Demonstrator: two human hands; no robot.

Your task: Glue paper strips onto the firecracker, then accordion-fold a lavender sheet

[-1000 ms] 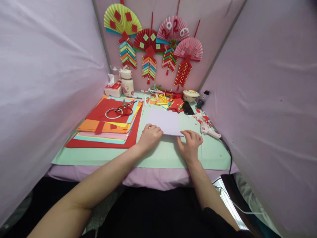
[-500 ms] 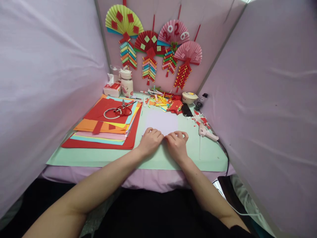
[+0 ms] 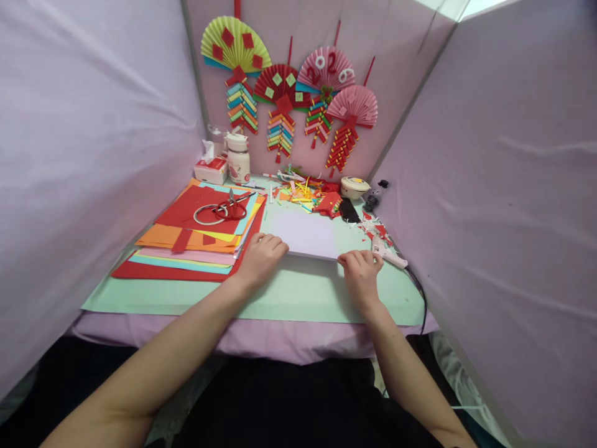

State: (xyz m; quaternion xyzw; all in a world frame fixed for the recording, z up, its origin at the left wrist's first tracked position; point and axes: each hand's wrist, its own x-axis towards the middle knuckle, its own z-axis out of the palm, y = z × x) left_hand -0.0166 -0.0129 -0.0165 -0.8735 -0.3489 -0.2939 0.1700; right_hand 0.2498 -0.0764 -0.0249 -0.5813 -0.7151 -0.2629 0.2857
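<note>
A pale lilac sheet of paper [image 3: 305, 231] lies on the green table cover, its near edge lifted slightly. My left hand [image 3: 263, 255] pinches the near left corner, with the fingers closed over the edge. At the near right corner my right hand [image 3: 361, 270] grips the same sheet between thumb and fingers. The fingertips under the paper are hidden. Left of the sheet is a stack of coloured paper [image 3: 186, 242], topped by red-handled scissors [image 3: 232, 210] and a pale ring [image 3: 198, 216].
Paper scraps [image 3: 303, 190] are heaped behind the sheet. A glue gun [image 3: 394, 256] with its cord lies at the right, by a black object [image 3: 349, 210] and a lidded bowl [image 3: 354, 188]. A bottle [image 3: 239, 163] and tissue pack [image 3: 212, 171] stand at the back left. Paper fans [image 3: 326, 68] hang behind.
My hands have moved apart from the middle of the near edge, the left one leftward and the right one rightward, to the sheet's corners. The near edge now shows between them.
</note>
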